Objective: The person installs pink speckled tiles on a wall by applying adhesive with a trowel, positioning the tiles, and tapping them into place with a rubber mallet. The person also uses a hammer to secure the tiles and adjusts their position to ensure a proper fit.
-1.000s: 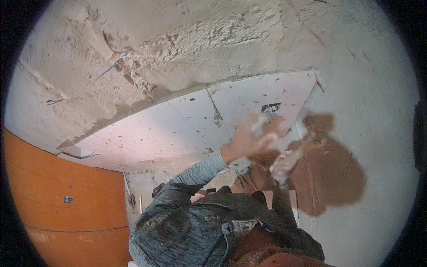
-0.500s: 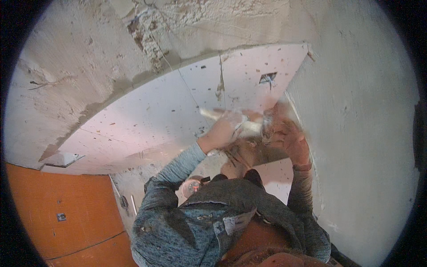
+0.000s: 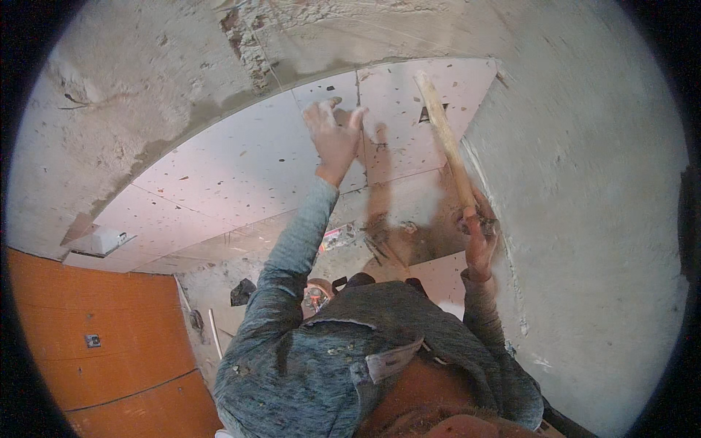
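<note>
L hand point(image 3: 336, 142) is now parted from R hand point(image 3: 480, 244), raised w/ fingers spread by far speckled slab point(image 3: 241, 175); wooden stick point(image 3: 447, 142), at right, is gripped by R hand only, leaving L free.

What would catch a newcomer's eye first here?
Probably the bright orange wall filling the lower left. Next comes the long, pale wooden stick in the right hand, pointing up right of centre. The left hand, fingers spread, shows against dark-flecked pale tiles across the middle.
</note>
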A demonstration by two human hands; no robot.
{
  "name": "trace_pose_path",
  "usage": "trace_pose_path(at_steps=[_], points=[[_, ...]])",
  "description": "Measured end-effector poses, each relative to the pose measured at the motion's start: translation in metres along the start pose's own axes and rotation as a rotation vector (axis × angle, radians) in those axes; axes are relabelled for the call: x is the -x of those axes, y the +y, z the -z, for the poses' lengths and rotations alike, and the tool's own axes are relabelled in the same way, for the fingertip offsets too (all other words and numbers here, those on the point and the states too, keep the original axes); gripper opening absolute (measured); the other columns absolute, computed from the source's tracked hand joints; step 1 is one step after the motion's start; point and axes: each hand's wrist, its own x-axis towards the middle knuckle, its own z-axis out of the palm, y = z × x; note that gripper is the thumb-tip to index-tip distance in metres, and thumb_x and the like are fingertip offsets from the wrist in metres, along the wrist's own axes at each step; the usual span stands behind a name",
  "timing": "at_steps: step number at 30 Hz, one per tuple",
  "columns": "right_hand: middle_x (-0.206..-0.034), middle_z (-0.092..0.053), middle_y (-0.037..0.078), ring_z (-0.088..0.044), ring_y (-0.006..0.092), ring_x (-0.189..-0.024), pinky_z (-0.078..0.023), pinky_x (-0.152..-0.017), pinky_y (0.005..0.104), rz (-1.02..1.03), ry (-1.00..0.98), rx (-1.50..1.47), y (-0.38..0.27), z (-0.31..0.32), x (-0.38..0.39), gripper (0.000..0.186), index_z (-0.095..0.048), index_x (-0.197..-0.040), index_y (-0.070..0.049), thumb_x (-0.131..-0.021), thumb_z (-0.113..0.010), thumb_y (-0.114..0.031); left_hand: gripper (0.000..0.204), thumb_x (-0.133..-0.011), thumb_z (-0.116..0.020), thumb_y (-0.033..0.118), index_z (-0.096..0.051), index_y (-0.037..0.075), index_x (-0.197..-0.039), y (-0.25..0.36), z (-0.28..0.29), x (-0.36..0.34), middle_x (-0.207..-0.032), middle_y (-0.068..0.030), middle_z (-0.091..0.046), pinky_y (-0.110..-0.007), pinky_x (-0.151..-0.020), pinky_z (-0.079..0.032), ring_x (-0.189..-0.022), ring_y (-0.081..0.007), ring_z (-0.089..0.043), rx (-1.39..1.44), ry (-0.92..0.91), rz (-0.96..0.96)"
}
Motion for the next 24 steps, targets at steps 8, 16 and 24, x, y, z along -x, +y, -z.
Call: trace_pose_path(at_steps=[8, 16, 24], points=[[-0.108, -0.070, 0.014, -0.066, 0.0200, -0.095, -0.054, -0.082, 0.0366, 0.484, -0.003, 0.144, 0.038, 0.009, -0.023, 0.033, -0.066, -0.122, 0.002, -0.093, -0.066, -0.014, 0.041, -0.075, -0.082, 0.045, -0.066, 0.008, -0.066, -0.006, -0.040, -0.016, -0.057, -0.0093, -0.063, -0.042, -0.052, -0.046, -0.050, -0.0295, -0.060, -0.092, -0.094, 0.372], [-0.107, -0.068, 0.022, -0.066, 0.0375, -0.100, -0.054, -0.088, 0.0411, 0.560, -0.041, 0.352, 0.022, -0.037, -0.041, 0.025, -0.067, -0.104, 0.004, -0.079, -0.064, 0.001, 0.040, -0.075, -0.083, 0.043, -0.068, 0.007, -0.066, -0.001, -0.036, -0.022, -0.054, -0.0098, -0.063, -0.038, -0.051, -0.046, -0.047, -0.0268, -0.060, -0.089, -0.082, 0.238], [-0.102, -0.069, 0.017, -0.066, 0.0336, -0.104, -0.052, -0.092, 0.0421, 0.487, -0.061, 0.373, 0.020, -0.037, -0.041, 0.020, -0.068, -0.099, 0.001, -0.081, -0.062, 0.001, 0.038, -0.078, -0.081, 0.041, -0.068, 0.007, -0.067, -0.014, -0.041, -0.020, -0.058, -0.0104, -0.065, -0.036, -0.050, -0.046, -0.048, -0.0273, -0.061, -0.037, -0.094, 0.229]])
